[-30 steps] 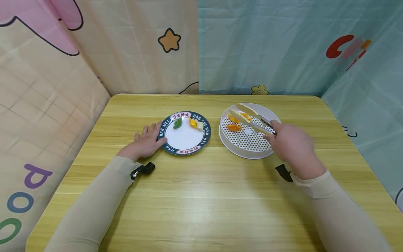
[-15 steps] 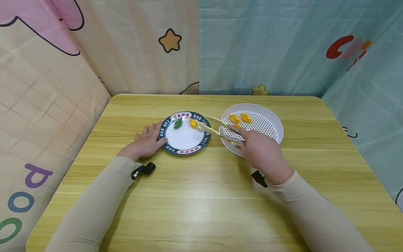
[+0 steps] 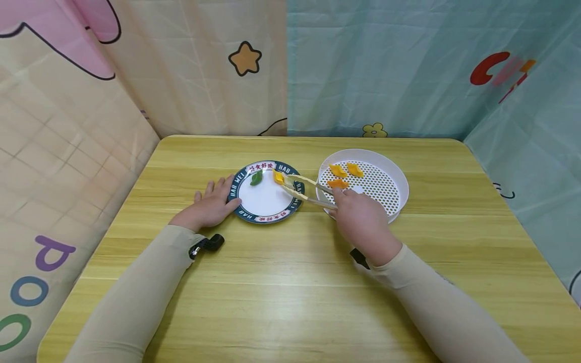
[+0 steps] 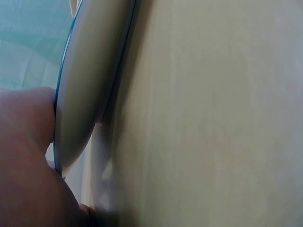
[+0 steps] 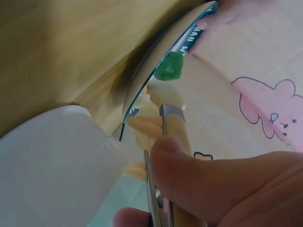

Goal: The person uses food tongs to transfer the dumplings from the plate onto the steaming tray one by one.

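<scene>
Tongs (image 3: 308,200) shifted left, pale piece (image 3: 289,183) partly hidden

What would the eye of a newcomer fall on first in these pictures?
Probably the dark-rimmed plate toward the back of the table, with a green piece and a yellow piece on it and the left hand touching its left rim. Next come the tongs in the right hand, their tips over the plate's right side. Then three yellow-orange pieces, in the white perforated tray right of the plate.
</scene>
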`<state>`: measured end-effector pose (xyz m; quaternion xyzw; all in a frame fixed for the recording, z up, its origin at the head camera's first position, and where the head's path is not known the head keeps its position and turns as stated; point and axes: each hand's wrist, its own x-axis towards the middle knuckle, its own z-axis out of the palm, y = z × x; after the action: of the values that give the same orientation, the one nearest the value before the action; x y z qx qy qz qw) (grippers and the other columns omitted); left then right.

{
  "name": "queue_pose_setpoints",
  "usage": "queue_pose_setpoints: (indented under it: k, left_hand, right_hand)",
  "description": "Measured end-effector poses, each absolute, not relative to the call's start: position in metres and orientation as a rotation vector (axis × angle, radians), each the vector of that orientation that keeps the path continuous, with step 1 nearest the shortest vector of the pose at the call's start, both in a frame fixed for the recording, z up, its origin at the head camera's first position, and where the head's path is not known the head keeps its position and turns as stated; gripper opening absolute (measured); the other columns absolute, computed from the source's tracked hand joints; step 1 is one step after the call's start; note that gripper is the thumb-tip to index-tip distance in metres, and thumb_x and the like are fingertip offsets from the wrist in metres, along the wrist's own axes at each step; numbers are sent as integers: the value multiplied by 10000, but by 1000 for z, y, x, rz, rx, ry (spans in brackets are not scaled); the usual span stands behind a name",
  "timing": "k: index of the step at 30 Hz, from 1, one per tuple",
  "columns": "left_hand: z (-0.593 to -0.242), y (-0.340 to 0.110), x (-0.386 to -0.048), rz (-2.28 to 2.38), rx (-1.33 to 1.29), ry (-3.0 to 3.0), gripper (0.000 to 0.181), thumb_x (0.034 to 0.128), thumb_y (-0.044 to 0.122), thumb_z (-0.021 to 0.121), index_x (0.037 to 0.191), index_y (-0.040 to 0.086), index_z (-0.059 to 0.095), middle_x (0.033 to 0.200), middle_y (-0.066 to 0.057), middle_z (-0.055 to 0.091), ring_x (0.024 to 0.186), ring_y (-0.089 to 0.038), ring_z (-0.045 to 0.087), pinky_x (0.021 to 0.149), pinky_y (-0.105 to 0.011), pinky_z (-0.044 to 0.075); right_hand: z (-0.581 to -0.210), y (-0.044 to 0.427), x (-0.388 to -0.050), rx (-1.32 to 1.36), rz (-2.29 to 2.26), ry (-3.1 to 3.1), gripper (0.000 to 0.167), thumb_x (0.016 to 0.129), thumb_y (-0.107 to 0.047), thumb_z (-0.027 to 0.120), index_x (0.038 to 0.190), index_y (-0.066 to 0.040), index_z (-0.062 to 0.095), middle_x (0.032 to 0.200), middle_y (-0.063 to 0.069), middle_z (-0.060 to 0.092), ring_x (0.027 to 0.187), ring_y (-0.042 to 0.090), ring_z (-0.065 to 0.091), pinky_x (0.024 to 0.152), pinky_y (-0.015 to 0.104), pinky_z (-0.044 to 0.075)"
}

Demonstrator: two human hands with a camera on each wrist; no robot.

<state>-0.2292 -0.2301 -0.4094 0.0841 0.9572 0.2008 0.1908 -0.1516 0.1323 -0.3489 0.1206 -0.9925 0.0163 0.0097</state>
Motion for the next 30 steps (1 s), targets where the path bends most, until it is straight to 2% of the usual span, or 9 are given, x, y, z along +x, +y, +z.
queue_pose_setpoints:
  k: [11, 18, 25, 30]
  left_hand:
    - [-413, -232, -231, 586, 230, 2691, 910, 1045, 707, 328, 1700, 251, -109, 1780, -174, -80, 1611, -496, -151, 1213, -769, -119]
    - [-409, -230, -228, 600, 241, 2690, 905, 1058, 673, 351, 1703, 220, -94, 1771, -211, -81, 1600, -520, -153, 1208, -774, -120]
    - [-407, -229, -226, 610, 239, 2684, 893, 1063, 662, 349, 1703, 227, -97, 1774, -195, -87, 1607, -508, -149, 1215, -765, -117]
    - [-407, -229, -227, 605, 234, 2680, 888, 1066, 654, 348, 1701, 232, -106, 1775, -188, -95, 1608, -500, -155, 1219, -759, -120]
  right_hand:
    - [-350, 125, -153, 324, -15, -3048, 402, 945, -290, 797, 1262, -104, 635, 1037, 87, 733, 736, 321, 665, 542, 453, 554]
    - [-348, 122, -155, 286, -5, -3118, 419, 973, -277, 758, 1337, -124, 616, 1095, 103, 722, 780, 331, 671, 571, 459, 569]
    - [-345, 118, -158, 283, -55, -3125, 282, 1007, -247, 690, 1238, -105, 609, 942, 109, 673, 717, 321, 646, 521, 450, 544]
    - [-345, 116, -159, 285, -68, -3124, 255, 1018, -240, 667, 1220, -94, 616, 936, 102, 670, 703, 311, 643, 523, 451, 552]
